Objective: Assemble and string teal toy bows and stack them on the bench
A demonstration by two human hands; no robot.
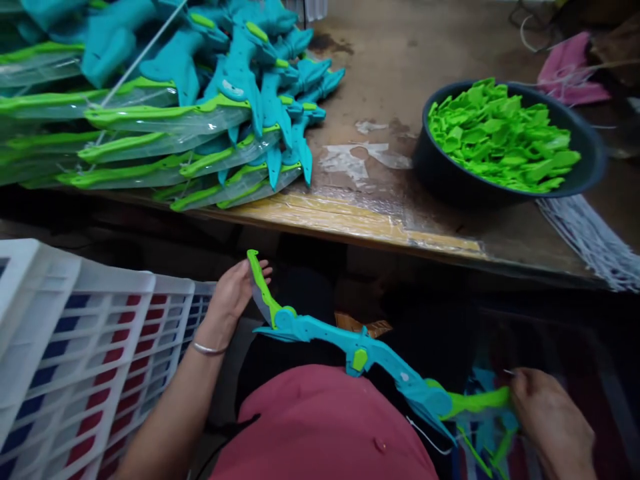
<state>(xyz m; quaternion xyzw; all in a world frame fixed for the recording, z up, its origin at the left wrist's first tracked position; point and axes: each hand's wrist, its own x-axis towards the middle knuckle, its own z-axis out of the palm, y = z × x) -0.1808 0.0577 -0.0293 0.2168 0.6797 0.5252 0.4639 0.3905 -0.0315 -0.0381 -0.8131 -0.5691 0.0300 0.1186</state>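
A teal toy bow [325,333] with bright green limbs stretches across my lap, between both hands. My left hand [237,287] supports its upper green limb near the tip, with the fingertips showing past the limb. At the other end, my right hand [550,417] is closed in a pinch at the tip of the other green limb. A short white end pokes out by the right fingertips. Part of a thin white string [430,437] loops below the bow; where the rest of it runs is hidden.
Many similar toy bows [200,113] are piled on the wooden table [390,40] at left. A dark bowl [430,167] holds small green parts. White strings [590,233] hang over the table edge beside a pink cloth [570,67]. A white plastic crate [115,287] stands at my left.
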